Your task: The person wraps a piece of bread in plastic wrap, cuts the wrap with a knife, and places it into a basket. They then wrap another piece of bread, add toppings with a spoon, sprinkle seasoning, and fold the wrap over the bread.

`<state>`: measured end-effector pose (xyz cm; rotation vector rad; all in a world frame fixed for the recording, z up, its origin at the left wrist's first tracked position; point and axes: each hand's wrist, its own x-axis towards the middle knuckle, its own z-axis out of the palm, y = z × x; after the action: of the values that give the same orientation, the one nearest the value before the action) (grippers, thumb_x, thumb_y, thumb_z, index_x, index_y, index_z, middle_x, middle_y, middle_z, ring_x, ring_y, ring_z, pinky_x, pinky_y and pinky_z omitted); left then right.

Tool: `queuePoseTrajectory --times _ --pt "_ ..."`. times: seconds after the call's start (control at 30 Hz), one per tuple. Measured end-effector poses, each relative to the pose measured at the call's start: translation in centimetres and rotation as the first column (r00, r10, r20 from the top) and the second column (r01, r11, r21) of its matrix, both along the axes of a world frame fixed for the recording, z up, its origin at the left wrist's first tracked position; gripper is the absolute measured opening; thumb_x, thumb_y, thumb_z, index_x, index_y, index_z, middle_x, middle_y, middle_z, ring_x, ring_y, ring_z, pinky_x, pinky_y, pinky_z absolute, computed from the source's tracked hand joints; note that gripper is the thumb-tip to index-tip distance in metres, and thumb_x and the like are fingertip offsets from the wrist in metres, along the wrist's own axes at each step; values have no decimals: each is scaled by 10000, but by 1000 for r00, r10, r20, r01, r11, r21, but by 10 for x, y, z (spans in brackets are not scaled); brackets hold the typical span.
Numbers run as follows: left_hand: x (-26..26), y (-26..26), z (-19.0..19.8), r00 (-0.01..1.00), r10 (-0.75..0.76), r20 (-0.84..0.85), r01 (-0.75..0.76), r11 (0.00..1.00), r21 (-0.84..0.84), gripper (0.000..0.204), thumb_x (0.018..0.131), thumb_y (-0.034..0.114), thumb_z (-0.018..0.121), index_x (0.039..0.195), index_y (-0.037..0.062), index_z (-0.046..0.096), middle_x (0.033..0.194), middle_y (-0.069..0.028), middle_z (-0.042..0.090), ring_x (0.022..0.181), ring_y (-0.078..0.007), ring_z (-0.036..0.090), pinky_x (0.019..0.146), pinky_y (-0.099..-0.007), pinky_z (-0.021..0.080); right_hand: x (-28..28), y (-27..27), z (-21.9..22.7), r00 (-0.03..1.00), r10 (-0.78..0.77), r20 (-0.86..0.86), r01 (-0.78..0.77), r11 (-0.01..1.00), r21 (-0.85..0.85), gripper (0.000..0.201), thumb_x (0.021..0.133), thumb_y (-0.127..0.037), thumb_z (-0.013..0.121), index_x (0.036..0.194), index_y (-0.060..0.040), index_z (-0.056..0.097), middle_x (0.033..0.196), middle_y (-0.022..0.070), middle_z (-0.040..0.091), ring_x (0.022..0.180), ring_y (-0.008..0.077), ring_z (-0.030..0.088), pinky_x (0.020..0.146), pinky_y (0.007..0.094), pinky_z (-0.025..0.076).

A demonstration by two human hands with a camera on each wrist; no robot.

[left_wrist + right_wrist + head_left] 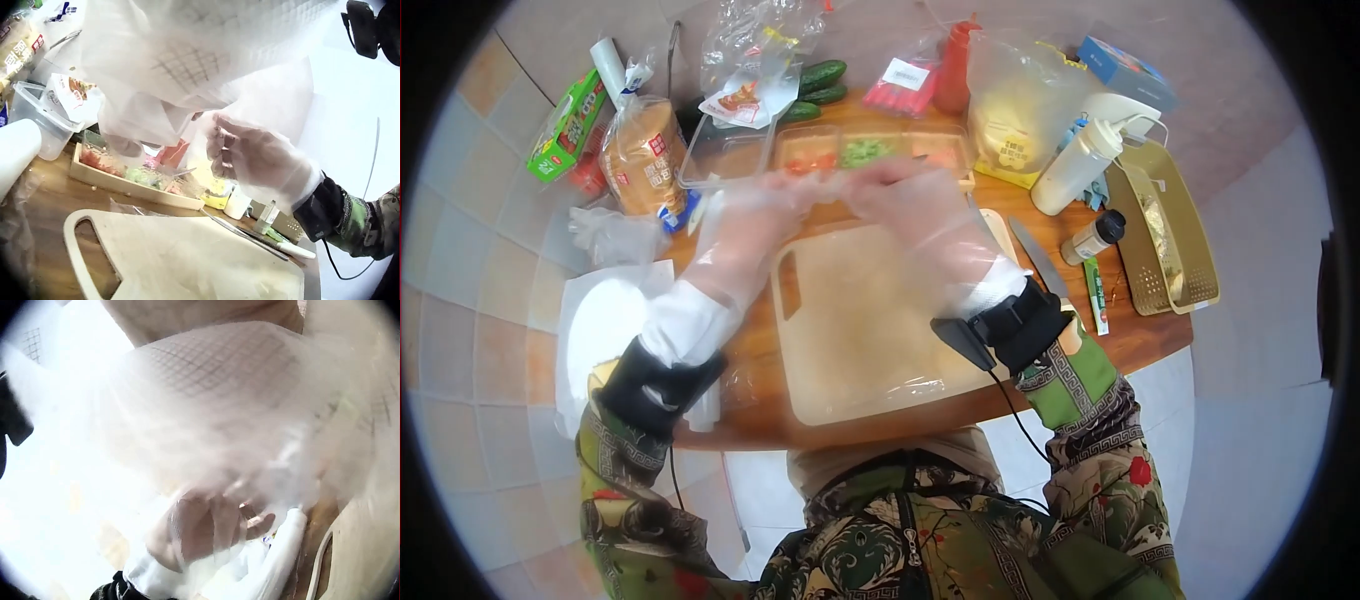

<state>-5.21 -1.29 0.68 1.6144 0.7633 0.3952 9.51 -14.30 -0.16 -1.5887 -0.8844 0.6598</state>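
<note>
Both hands wear loose, clear plastic gloves and meet above the far edge of the cream cutting board. My left hand is blurred; in the right wrist view the left hand shows through film, its fingertips partly hidden. My right hand is close beside it, and in the left wrist view the right hand has curled fingers pinching thin plastic film at the left glove. Behind the hands stands a divided tray with red and green chopped pieces.
Bagged bread, a clear container and cucumbers stand at the left and back. On the right are a knife, a white bottle, a seasoning jar and an olive basket. White sheets lie at left.
</note>
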Motion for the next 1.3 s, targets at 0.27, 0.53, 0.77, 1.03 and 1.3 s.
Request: queuePoseTrajectory --times 0.27,0.53,0.77,1.03,1.3 --pt "30 -45 34 974 -191 122 219 932 -291 262 951 285 671 1121 87 647 1080 9 628 977 -116 580 879 -288 433 25 -24 11 993 -2 -119 30 973 230 200 849 -192 775 960 -28 750 868 23 716 782 87 625 692 254 502" --pt "48 -28 7 964 -193 185 252 884 -394 386 993 439 610 1167 97 655 1084 8 668 926 -122 611 817 -290 473 53 -78 17 926 40 -375 135 893 429 257 960 -156 638 1148 11 586 883 -20 557 799 63 498 737 224 427" --pt "60 -59 25 926 -328 189 377 752 -540 474 987 531 576 1217 126 663 1075 12 670 924 -118 605 832 -283 456 50 -73 1 979 -33 -200 85 962 260 278 859 -132 762 1092 1 689 905 22 695 794 116 645 722 262 514" --pt "60 -50 5 866 -342 364 478 777 -408 342 1011 255 580 1219 -9 643 1150 -50 679 1009 -139 626 879 -281 491 28 -73 -5 989 36 143 -71 967 244 478 882 -105 747 1346 -72 636 1018 -6 658 902 95 650 813 262 524" --pt "45 -53 -10 933 -118 341 305 761 -572 278 977 122 598 1198 -41 645 1314 -111 627 1129 -182 624 979 -323 495 22 -70 -15 972 55 227 -128 937 324 503 892 -63 723 1378 -43 592 1009 28 658 941 135 655 811 259 525"
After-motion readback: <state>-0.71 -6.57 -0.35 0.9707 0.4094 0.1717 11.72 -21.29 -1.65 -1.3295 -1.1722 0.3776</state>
